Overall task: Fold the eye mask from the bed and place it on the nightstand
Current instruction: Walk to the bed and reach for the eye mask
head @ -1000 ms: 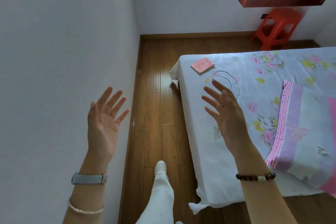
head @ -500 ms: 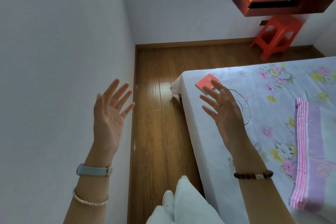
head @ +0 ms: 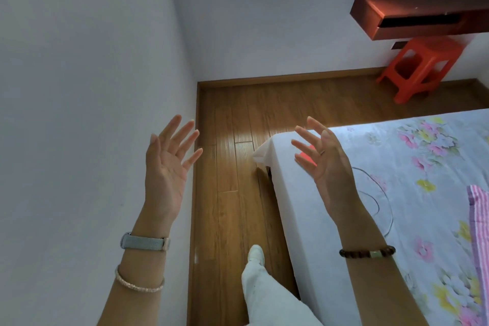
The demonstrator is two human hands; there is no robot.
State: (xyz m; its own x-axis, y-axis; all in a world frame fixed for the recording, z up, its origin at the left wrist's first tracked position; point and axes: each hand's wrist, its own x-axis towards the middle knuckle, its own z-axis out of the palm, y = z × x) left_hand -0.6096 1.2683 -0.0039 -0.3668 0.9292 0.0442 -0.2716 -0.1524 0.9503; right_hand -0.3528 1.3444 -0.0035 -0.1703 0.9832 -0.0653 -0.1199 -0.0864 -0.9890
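A flat pink-red eye mask [head: 308,156] lies near the far left corner of the bed [head: 397,167], mostly hidden behind my right hand [head: 326,164]. A thin dark cord [head: 377,201] loops across the floral sheet just behind it. My right hand is raised over the bed's edge, palm left, fingers spread, holding nothing. My left hand [head: 169,167] is raised beside the wall, palm up, fingers apart, also empty. A dark red wall-mounted shelf unit [head: 420,12] hangs at the top right, across the floor from the bed.
An orange plastic stool [head: 420,69] stands under the shelf unit. A white wall [head: 79,87] runs close along my left. A strip of wooden floor [head: 232,193] lies between wall and bed, with my white-trousered leg [head: 262,286] on it. A striped pink-purple blanket [head: 479,233] lies on the bed's right.
The view has tilted up and moved along the bed; a window now shows at the top. My right hand now covers most of the eye mask. Both hands stay raised and empty.
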